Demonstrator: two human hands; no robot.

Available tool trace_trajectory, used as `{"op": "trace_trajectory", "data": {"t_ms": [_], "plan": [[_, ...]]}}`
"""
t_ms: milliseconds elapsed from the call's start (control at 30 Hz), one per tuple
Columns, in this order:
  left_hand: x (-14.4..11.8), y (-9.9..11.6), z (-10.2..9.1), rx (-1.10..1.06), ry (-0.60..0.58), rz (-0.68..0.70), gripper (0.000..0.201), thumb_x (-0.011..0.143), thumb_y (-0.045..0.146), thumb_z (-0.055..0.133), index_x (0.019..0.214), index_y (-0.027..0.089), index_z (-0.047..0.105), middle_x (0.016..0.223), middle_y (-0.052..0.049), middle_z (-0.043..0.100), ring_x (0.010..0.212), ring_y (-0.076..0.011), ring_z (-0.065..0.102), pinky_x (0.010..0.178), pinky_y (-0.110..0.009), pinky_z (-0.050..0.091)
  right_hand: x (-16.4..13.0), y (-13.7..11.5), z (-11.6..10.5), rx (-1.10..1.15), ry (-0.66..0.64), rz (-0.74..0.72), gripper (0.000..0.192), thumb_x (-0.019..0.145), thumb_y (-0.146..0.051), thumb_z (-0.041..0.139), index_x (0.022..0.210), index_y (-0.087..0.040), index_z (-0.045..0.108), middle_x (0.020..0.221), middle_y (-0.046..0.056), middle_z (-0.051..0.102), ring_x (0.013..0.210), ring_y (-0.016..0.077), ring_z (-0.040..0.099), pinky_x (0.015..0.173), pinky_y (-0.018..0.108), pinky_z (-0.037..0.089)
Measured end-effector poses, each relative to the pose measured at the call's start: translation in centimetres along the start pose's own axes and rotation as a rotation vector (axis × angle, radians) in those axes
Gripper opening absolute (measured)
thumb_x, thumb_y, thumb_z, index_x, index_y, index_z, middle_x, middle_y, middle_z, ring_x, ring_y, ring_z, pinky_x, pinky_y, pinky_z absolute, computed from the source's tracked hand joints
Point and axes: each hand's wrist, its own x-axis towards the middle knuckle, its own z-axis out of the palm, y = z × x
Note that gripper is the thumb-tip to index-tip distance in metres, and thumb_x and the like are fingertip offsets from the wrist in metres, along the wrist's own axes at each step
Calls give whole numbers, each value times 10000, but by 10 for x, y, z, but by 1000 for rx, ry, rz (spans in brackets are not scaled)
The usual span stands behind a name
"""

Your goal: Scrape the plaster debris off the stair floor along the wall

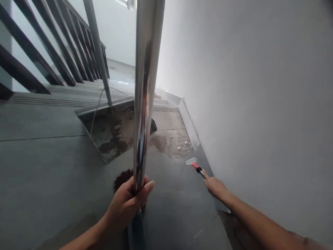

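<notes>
Here, hands apart: left hand [127, 203] clamped round steel pole [145, 86], right hand [214, 186] gripping scraper [194, 164] beside rubble [179, 142].

- A plain white plastered wall [260, 86] ran along the right.
- A smooth grey tiled floor [44, 166] lay below, with pale crumbled rubble [182, 142] near the grey skirting strip [194, 133].
- Dark slanted stair railing bars [52, 45] stood at the left, daylight behind.

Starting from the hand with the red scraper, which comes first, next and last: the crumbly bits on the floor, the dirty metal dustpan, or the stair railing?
From the right hand, holding the scraper by the wall:
1. The crumbly bits, just beyond the scraper blade, along the skirting.
2. The dustpan, farther left, mid-floor, behind the shiny pole.
3. The stair railing, far upper left above the steps.
</notes>
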Motion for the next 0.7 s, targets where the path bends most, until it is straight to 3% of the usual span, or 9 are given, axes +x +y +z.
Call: {"op": "trace_trajectory", "data": {"t_ms": [100,233,300,367,467,533,600,700], "plan": [[-2,1,-2,36,-30,25,335,759,461,517,614,168,443,470,57,396,438,-55,364,425,-156,325,-3,-5,18,-38,-77,-46,503,871,-223,282,1372,-229,241,879,161,658,820,265,634,646,328,414],[-1,1,-2,30,-24,-25,335,751,468,524,619,174,431,465,59,388,429,-55,352,410,-156,307,64,-35,-35,67,-36,52,473,864,-213,301,1337,-220,297,999,155,629,898,236,611,674,294,409],[-1,0,-2,-8,-21,-41,347,739,480,533,615,176,419,467,61,374,431,-56,347,414,-161,311,80,-37,-54,85,-7,52,453,868,-246,314,1321,-229,316,1025,150,621,917,228,602,683,288,405],[-2,-1,-3,-37,-6,-50,361,729,491,538,605,175,413,468,63,351,434,-56,340,418,-165,315,66,-24,-41,86,-8,18,461,869,-281,324,1329,-255,299,994,139,635,903,229,607,678,286,400],[-3,-1,-5,-58,5,-73,375,721,508,537,603,171,422,463,64,337,425,-53,325,405,-168,302,23,4,6,73,-71,-64,475,880,-323,286,1353,-297,261,899,119,659,838,238,629,639,280,392],[-3,1,-4,-74,28,-80,377,716,515,540,609,169,434,462,62,350,424,-52,324,404,-169,303,20,12,19,19,-105,-77,478,884,-328,268,1362,-308,251,898,127,659,832,250,632,636,287,389],[-1,3,-3,-78,61,-83,372,711,508,550,609,167,440,462,58,368,427,-52,334,412,-170,314,47,8,3,3,-62,-44,500,880,-327,286,1374,-294,218,940,140,646,856,254,625,643,290,390],[1,4,1,-78,89,-110,363,706,502,563,623,170,441,459,61,372,423,-52,342,409,-169,311,101,-4,-47,-5,4,-6,515,861,-313,354,1364,-286,243,1009,145,628,917,253,606,670,283,388]]}}
